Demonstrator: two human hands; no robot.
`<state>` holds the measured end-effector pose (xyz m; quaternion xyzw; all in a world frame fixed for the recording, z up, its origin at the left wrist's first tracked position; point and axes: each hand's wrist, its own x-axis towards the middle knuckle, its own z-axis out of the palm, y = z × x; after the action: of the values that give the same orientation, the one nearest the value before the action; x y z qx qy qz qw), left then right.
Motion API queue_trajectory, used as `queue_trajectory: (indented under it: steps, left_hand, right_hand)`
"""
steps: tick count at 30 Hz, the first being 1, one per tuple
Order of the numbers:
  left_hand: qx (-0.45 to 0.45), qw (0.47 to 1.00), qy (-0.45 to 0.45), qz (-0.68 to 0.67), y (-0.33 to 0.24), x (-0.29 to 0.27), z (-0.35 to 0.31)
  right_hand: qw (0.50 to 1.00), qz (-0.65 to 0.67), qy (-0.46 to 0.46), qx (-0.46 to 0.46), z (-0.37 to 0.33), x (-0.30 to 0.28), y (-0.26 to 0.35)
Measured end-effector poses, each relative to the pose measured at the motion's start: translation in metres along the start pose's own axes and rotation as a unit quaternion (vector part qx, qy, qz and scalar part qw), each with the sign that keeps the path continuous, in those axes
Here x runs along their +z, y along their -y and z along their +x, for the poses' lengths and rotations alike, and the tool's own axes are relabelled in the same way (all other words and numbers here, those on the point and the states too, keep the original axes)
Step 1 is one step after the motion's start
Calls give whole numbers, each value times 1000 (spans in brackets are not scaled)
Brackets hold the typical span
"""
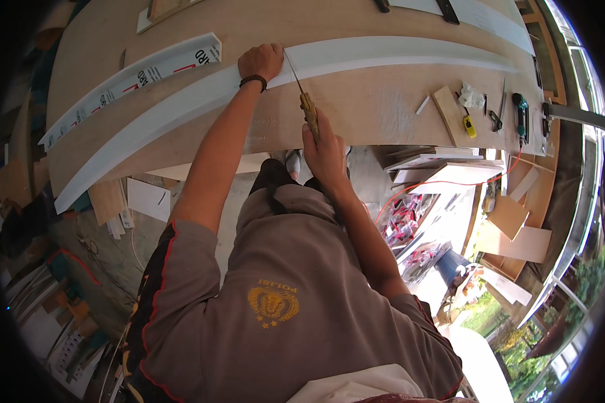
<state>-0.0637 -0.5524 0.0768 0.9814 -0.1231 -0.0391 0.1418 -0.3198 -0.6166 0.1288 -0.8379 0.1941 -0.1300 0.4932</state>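
A long white strip (356,54), bowed by the lens, lies across the wooden worktable (356,94). My left hand (261,62), with a dark bracelet at its wrist, is closed on the strip and holds it against the table. Just right of those fingers, the thin blade of a handsaw (308,111) crosses the strip, seen nearly edge-on. My right hand (325,153) grips its yellow-brown handle at the table's near edge. How deep the blade sits in the strip cannot be made out.
A shorter white channel piece (134,84) with printing lies at left. On the right are a wood block (446,111), a yellow tape measure (469,126), a crumpled plastic bag (471,96) and a teal power tool (520,114) with an orange cord. Boards (444,164) are stacked below the table.
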Motion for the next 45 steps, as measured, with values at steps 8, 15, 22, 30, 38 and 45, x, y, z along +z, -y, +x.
queue_trajectory:
  steps: [8, 15, 22, 30, 38, 45]
  left_hand:
    - [8, 1000, -5, -6, 0, 1, -2]
    - [7, 1000, 15, -16, 3, 4, 1]
    - [12, 1000, 3, -16, 2, 5, -1]
    - [9, 1000, 15, -20, 10, 8, 4]
    - [33, 999, 30, -8, 1, 6, 2]
    - [20, 999, 44, -13, 11, 5, 4]
  right_hand:
    - [999, -21, -14, 19, -1, 6, 12]
    - [995, -63, -70, -40, 6, 18, 8]
    - [997, -61, -41, 28, 19, 18, 17]
    - [996, -57, -22, 68, -1, 2, 31]
    - [993, -95, -23, 61, 56, 25, 18]
    - [993, -89, -17, 76, 5, 1, 40]
